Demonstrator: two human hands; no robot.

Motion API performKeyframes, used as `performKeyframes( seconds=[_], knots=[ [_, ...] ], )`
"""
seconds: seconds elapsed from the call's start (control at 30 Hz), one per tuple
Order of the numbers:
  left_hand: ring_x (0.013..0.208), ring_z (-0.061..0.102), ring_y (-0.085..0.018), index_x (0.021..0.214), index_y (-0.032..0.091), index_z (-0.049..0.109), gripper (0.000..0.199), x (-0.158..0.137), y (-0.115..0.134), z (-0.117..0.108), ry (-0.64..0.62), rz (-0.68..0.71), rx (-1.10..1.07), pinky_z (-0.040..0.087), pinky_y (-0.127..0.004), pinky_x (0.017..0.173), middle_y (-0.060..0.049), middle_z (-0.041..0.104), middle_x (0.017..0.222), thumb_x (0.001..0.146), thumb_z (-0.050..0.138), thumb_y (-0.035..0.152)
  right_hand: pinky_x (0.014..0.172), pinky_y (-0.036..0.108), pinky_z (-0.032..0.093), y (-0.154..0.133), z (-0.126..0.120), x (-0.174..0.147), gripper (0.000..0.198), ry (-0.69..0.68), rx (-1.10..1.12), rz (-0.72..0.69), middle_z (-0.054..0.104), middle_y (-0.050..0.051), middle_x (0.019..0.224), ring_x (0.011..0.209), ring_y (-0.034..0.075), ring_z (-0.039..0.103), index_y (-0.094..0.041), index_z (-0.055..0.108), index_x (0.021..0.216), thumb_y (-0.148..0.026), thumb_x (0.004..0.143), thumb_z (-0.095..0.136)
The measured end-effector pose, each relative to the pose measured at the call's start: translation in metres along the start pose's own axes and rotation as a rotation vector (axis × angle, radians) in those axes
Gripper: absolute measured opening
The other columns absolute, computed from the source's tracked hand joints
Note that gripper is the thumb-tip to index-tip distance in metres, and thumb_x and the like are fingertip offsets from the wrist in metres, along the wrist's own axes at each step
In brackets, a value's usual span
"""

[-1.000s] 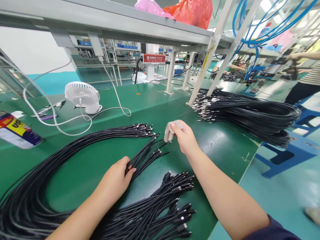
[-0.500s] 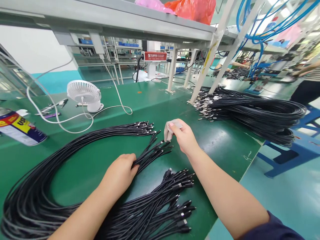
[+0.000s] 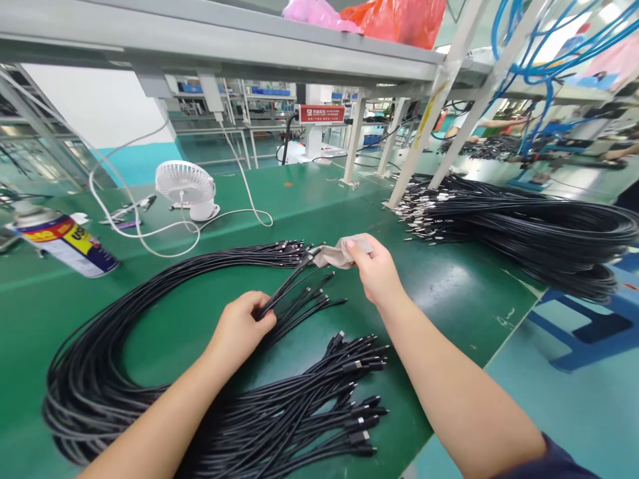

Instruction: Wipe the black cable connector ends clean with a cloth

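My left hand (image 3: 244, 320) is closed around a few black cables (image 3: 287, 285), lifted slightly off the green bench. In my right hand (image 3: 375, 269) a grey-beige cloth (image 3: 342, 253) is pinched between thumb and fingers. The cloth's left end touches the connector tips of the lifted cables; whether it wraps them I cannot tell. Several loose cable ends lie just right of my left hand. A large looped bundle of black cables (image 3: 84, 372) curves around at the left. One set of its connector ends (image 3: 294, 247) lies behind my hands, another (image 3: 357, 399) in front.
A white fan (image 3: 184, 186) with a white cord stands at the back left, near a tilted spray can (image 3: 74, 243). Another cable bundle (image 3: 539, 226) lies at the right beside the white shelf posts (image 3: 424, 133). A blue stool (image 3: 589, 326) stands beyond the bench's right edge.
My left hand has raised a few cables from the bench. The cloth has moved left and stretched sideways, now meeting the cable tips. The whole view has shifted slightly.
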State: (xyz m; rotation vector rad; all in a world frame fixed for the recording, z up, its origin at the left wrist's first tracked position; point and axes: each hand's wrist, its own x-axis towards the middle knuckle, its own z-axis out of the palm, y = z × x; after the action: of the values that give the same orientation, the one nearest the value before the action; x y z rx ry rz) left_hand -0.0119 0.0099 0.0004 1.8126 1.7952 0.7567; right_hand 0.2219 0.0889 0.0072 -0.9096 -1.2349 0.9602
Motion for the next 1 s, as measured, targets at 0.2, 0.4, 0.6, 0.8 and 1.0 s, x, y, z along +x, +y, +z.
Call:
performKeyframes(
  seconds=[0.2,0.4,0.6,0.8,1.0],
  knots=[
    [0.064,0.058,-0.018,0.059,0.022,0.051,0.021,0.004,-0.002,-0.003,-0.053,-0.112,-0.347,0.042,-0.029,0.064,0.001,0.063,0.063,0.065,0.065,0.036,0.062,0.026,0.040,-0.001,-0.004,0.001,0.028,-0.039,0.020,0.020,0.056,0.000,0.072,0.068,0.013,0.050,-0.017,0.060,0.082,-0.044,0.079,0.066],
    [0.069,0.063,-0.017,0.059,0.021,0.049,0.032,0.002,0.003,-0.010,-0.096,-0.210,-0.613,0.048,-0.029,0.066,-0.001,0.066,0.070,0.061,0.074,0.039,0.057,0.024,0.035,-0.010,0.007,-0.015,0.028,-0.641,-0.120,0.108,0.053,-0.001,0.067,0.060,0.010,0.045,-0.015,0.062,0.078,-0.043,0.079,0.068],
    [0.063,0.060,-0.015,0.073,0.017,0.058,0.026,-0.001,0.004,-0.014,-0.178,-0.249,-0.740,0.047,-0.024,0.049,0.002,0.058,0.069,0.066,0.076,0.034,0.057,0.022,0.035,-0.011,0.006,-0.017,0.033,-0.954,-0.240,0.207,0.054,-0.001,0.069,0.063,0.010,0.044,-0.013,0.064,0.081,-0.045,0.080,0.065],
    [0.053,0.055,-0.008,0.080,0.018,0.052,0.025,-0.003,0.004,-0.014,-0.244,-0.213,-0.833,0.035,-0.019,0.041,-0.002,0.064,0.087,0.075,0.072,0.034,0.071,0.026,0.043,0.001,-0.002,-0.012,0.026,-1.057,-0.344,0.110,0.062,0.003,0.085,0.077,0.014,0.053,-0.013,0.066,0.083,-0.039,0.083,0.064],
    [0.042,0.022,-0.003,0.098,0.021,0.049,0.032,-0.011,0.005,-0.016,-0.545,-0.135,-0.970,0.016,-0.017,0.040,0.007,0.051,0.065,0.083,0.066,0.044,0.084,0.033,0.046,0.004,0.010,-0.018,0.036,-0.832,-0.015,0.298,0.068,0.009,0.094,0.094,0.019,0.059,-0.013,0.069,0.094,-0.046,0.079,0.070]
  ],
)
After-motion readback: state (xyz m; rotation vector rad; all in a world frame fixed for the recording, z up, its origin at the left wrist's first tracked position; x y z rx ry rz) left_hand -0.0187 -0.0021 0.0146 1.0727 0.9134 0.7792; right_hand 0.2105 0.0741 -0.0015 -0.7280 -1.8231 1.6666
